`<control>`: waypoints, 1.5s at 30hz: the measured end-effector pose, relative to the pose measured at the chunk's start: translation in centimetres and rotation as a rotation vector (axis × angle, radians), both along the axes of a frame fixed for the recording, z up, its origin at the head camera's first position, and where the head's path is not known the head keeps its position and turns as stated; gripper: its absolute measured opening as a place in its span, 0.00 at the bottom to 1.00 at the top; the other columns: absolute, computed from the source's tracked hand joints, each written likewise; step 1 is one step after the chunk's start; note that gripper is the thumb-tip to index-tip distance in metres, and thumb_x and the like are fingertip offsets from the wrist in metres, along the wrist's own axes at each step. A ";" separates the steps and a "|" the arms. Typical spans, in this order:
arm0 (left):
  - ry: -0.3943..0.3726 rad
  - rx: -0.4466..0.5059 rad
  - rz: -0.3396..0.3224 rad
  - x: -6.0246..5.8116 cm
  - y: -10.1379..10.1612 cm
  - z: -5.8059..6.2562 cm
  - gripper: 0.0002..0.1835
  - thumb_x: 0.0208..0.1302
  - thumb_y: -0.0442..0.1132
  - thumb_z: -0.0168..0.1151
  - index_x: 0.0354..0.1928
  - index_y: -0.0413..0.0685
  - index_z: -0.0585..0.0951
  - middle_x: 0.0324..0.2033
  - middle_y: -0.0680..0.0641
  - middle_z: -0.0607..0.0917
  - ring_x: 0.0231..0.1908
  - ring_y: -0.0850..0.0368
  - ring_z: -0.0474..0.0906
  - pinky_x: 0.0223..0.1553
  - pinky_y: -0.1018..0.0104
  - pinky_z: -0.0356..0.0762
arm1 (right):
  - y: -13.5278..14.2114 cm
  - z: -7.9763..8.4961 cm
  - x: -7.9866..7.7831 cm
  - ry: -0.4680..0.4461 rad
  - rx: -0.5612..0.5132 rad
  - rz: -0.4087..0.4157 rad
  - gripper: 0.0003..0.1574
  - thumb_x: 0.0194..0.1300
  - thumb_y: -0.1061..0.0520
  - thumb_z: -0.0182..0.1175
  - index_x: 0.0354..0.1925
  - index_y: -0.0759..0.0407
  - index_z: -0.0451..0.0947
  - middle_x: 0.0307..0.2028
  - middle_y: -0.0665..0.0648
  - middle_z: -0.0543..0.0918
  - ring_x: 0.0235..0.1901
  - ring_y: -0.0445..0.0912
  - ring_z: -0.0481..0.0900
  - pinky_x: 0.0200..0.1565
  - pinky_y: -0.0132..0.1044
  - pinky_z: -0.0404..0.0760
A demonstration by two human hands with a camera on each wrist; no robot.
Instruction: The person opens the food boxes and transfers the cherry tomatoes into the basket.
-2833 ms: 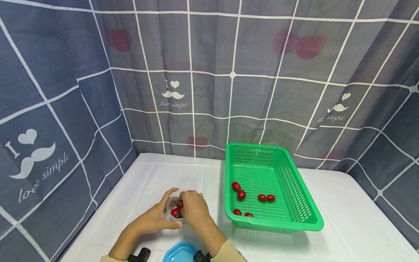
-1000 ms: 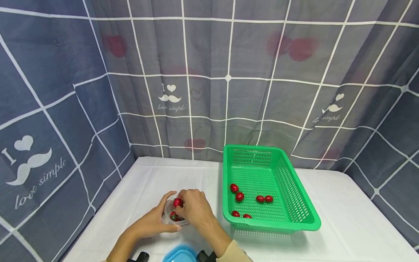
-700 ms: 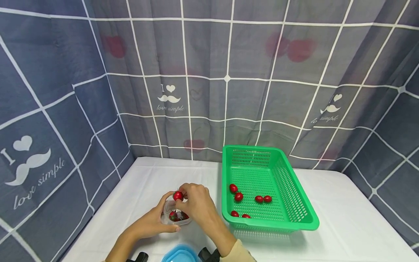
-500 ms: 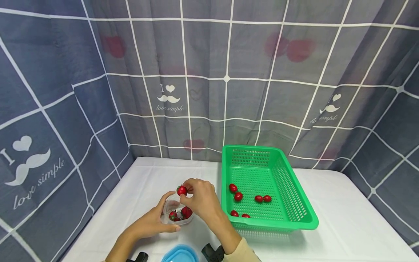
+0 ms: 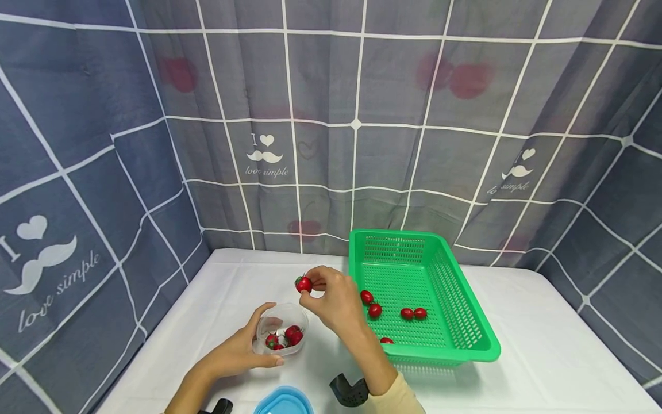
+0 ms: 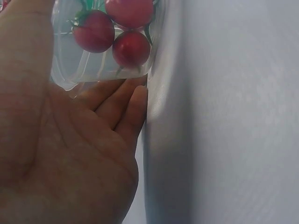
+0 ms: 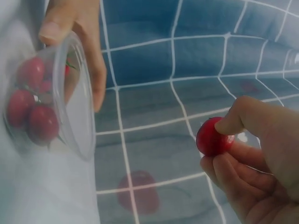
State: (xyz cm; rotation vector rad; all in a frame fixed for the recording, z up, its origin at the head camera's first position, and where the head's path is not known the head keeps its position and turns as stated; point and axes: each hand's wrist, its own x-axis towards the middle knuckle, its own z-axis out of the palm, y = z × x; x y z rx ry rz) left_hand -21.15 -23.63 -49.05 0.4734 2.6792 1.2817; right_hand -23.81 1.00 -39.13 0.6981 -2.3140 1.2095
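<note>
My left hand (image 5: 233,352) holds a clear plastic container (image 5: 287,314) on the white table, thumb on its near side and fingers round the far side. Several cherry tomatoes (image 5: 293,335), some with green stems, lie in it; the left wrist view shows them through the wall. Up and to the right of the container, my right hand (image 5: 338,302) pinches a single red cherry tomato (image 5: 303,284) between thumb and fingers. In the right wrist view this tomato (image 7: 210,139) is well apart from the container's rim (image 7: 86,121).
A green perforated basket (image 5: 439,353) stands to the right, its left wall beside my right hand. Several cherry tomatoes (image 5: 374,310) lie in it. A blue lid (image 5: 284,401) lies at the table's near edge. Grey checked curtains (image 5: 331,149) enclose the table.
My right hand has lifted a cherry tomato out of the container and moved it up and right, toward the basket. My left hand keeps its hold on the container.
</note>
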 end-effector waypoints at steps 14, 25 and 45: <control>-0.008 0.020 0.000 0.0 0.1 0.0 0.59 0.51 0.54 0.82 0.78 0.63 0.51 0.65 0.49 0.77 0.67 0.44 0.71 0.64 0.35 0.67 | 3.4 1.1 -0.7 -0.043 -0.114 -0.099 0.11 0.54 0.63 0.72 0.38 0.55 0.85 0.34 0.49 0.90 0.37 0.44 0.89 0.45 0.43 0.87; 0.014 0.014 -0.010 0.0 -0.1 -0.2 0.58 0.51 0.55 0.82 0.77 0.68 0.52 0.65 0.50 0.78 0.67 0.44 0.71 0.64 0.34 0.66 | 6.4 1.8 -1.3 -0.080 -0.163 -0.175 0.12 0.54 0.62 0.71 0.40 0.54 0.86 0.36 0.49 0.90 0.38 0.45 0.89 0.45 0.41 0.87; -0.016 0.009 0.009 0.0 -0.1 -0.1 0.59 0.51 0.55 0.81 0.78 0.64 0.51 0.66 0.48 0.77 0.67 0.42 0.70 0.63 0.33 0.67 | 13.2 1.5 -3.0 -0.185 -0.261 -0.346 0.15 0.60 0.62 0.70 0.47 0.60 0.85 0.42 0.60 0.90 0.43 0.50 0.90 0.47 0.30 0.84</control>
